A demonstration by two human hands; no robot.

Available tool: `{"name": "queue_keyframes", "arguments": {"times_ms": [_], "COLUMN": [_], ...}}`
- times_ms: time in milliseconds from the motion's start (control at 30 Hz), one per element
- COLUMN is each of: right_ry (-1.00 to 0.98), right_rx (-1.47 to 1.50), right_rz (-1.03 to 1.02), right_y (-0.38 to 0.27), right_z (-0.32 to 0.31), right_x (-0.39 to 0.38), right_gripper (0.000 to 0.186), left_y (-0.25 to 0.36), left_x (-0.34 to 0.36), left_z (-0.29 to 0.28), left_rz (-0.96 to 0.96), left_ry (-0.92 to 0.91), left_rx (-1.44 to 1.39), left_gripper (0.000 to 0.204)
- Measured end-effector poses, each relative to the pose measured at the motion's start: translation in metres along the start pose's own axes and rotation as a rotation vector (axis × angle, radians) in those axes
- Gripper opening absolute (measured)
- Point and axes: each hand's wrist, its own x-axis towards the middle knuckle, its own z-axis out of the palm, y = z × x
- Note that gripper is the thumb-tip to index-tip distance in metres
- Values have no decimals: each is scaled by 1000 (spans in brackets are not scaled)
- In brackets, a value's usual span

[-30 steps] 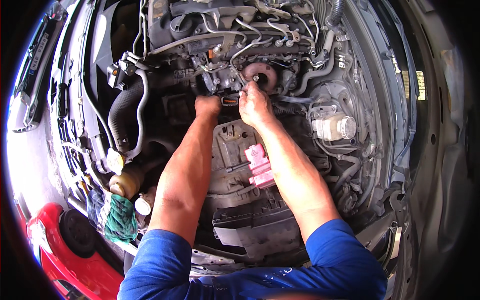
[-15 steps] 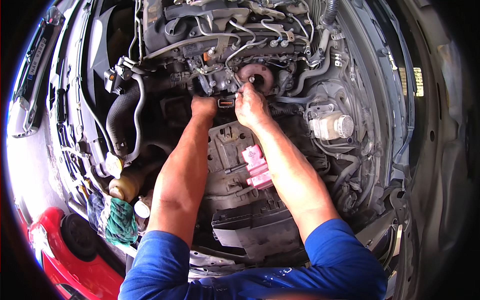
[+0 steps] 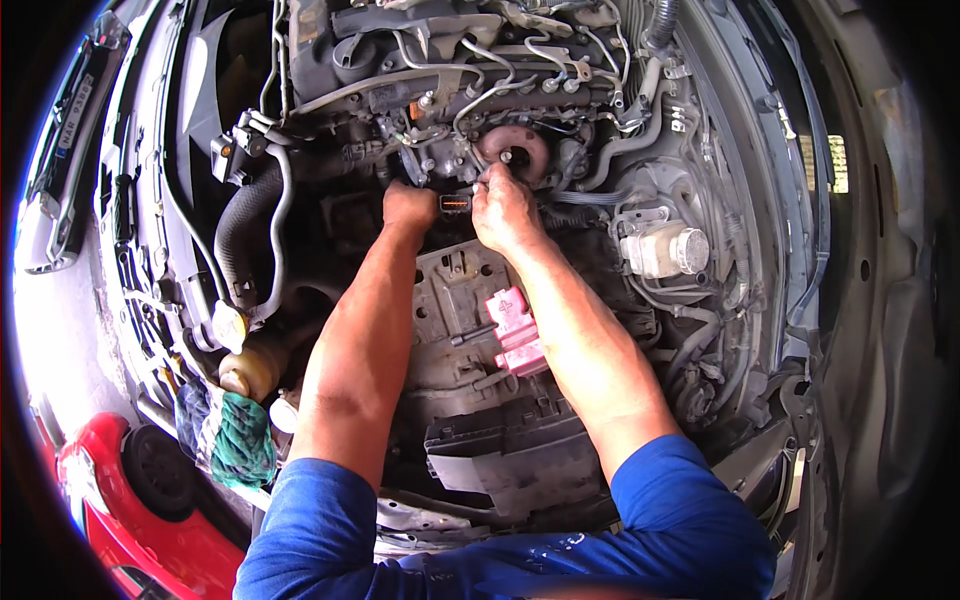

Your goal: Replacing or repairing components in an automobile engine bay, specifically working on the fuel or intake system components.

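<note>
Both my arms reach deep into the engine bay. My left hand [image 3: 410, 208] is closed in a fist low beside the engine, its fingertips turned away, so what it grips is hidden. Just right of it my right hand [image 3: 505, 212] has thumb and fingers drawn together at the engine's side; I cannot make out what is between them. A dark connector with an orange inside [image 3: 456, 204] shows in the gap between the two hands. Right above my right hand is a round, rusty-pink pulley-like part [image 3: 528, 152] with a bolt-like centre. Metal fuel lines [image 3: 490, 100] run above both hands.
Below the hands lie a metal battery tray [image 3: 445, 295], a pink terminal cover [image 3: 515, 330] and a black plastic box [image 3: 510, 450]. A fluid reservoir [image 3: 660, 250] stands right. A thick black hose [image 3: 240, 230] and a green cloth [image 3: 243, 440] are left. A red car [image 3: 140, 510] is beyond.
My hands stay at nearly the same spot beside the engine, with only slight shifts. The arms moved very little.
</note>
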Motion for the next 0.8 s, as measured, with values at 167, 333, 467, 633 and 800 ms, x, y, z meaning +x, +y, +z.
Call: {"name": "queue_keyframes", "arguments": {"times_ms": [167, 333, 467, 633, 800], "right_ry": [18, 15, -37, 5, 15], "right_rx": [-19, -16, 12, -38, -19], "right_rz": [16, 31, 15, 4, -32], "right_y": [6, 7, -14, 9, 2], "right_z": [-1, -3, 2, -5, 4], "right_x": [-1, -1, -1, -1, -1], "right_gripper": [17, 16, 19, 17, 15], "left_y": [15, 30, 13, 42, 32], "left_x": [-14, -36, -12, -48, -34], "left_z": [0, -2, -24, -6, -20], "left_rz": [21, 79, -21, 61, 20], "left_ry": [-31, 109, 31, 107, 4], "left_rx": [-40, 15, -39, 75, 32], "left_gripper": [40, 51, 50, 52, 53]}}
